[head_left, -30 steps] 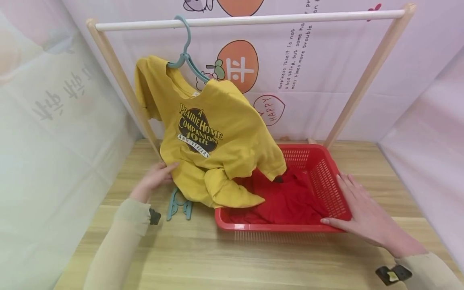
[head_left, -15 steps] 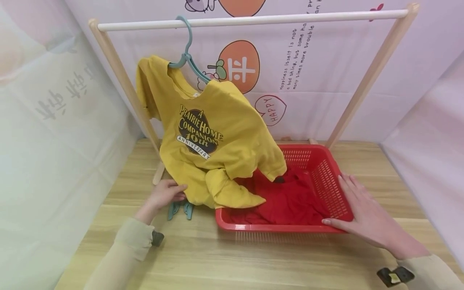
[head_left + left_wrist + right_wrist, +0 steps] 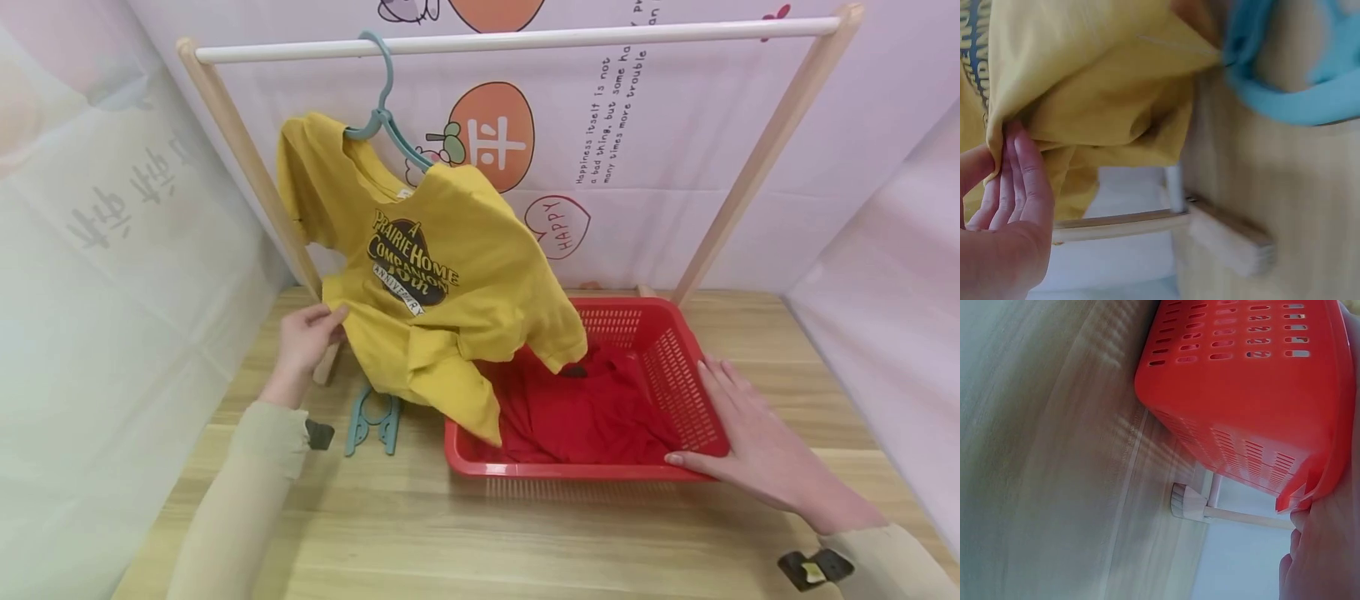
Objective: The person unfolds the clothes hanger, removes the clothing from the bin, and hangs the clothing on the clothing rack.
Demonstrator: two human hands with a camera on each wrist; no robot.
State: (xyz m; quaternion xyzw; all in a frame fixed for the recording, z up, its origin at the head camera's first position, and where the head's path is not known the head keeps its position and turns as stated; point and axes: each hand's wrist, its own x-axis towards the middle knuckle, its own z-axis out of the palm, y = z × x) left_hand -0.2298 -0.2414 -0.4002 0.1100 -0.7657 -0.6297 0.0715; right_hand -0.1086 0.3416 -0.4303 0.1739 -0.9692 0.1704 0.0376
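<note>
- The left hand (image 3: 303,337), at nine o'clock in the head view, pinched the edge of the shirt (image 3: 487,275) between thumb and fingers; the fabric was drawn into a fold there.
- The yellow shirt lay toward two o'clock from that hand, its printed front facing the camera. It hung tilted from a blue hanger (image 3: 383,115), and its lower part drooped over the basket (image 3: 570,472).
- The hanger was hooked on the white bar (image 3: 600,37) of the rack, near eleven o'clock in the head view.
- A blue piece (image 3: 387,429) lay on the table (image 3: 450,542) between four and five o'clock from the left hand.
- The red basket stood at three o'clock from the left hand, with red cloth (image 3: 600,417) inside.
- The right hand (image 3: 757,454), between three and four o'clock from the basket's middle, rested on its rim, fingers straight, clasping nothing.
- A printed sheet (image 3: 660,233) hung behind the rack (image 3: 758,167).
</note>
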